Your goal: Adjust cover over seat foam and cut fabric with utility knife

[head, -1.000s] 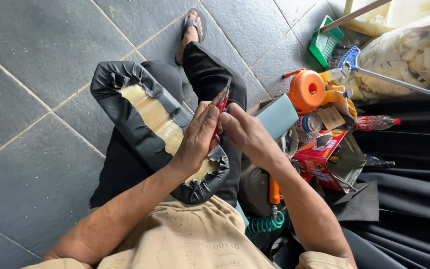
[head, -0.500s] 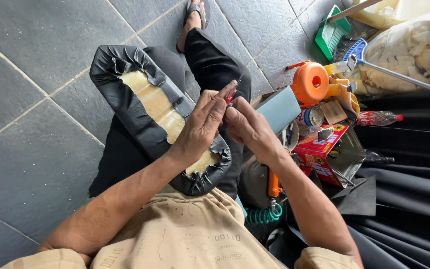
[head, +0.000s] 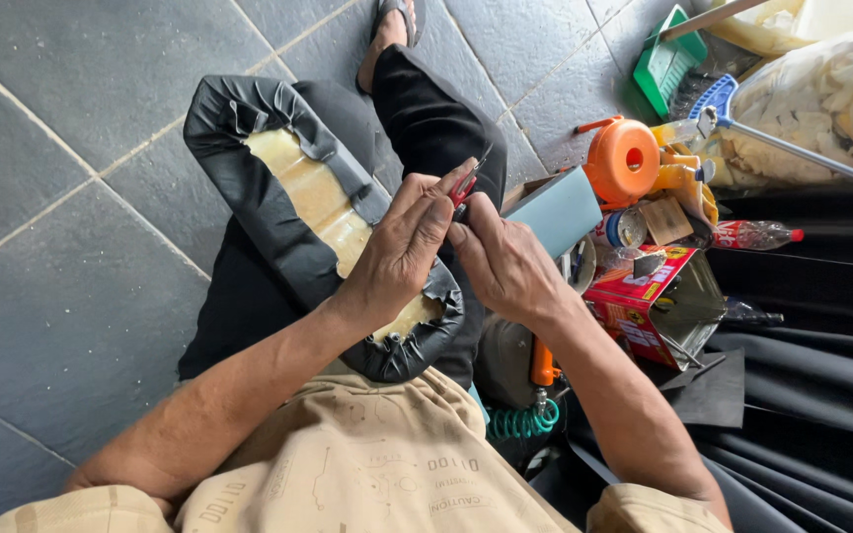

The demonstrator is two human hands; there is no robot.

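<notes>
Since the earlier frame your hands rose slightly, frame centre. Left hand [head: 402,247] and right hand [head: 505,262] fingers pinch a small red tool [head: 464,186] above the black seat cover [head: 278,188]. Step: readying tool; next likely needs steady grip.

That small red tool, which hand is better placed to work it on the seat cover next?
Probably the left hand: its fingers already pinch the small red tool, directly above the black seat cover on the lap. The right hand sits beside it, only touching the tool.
</notes>
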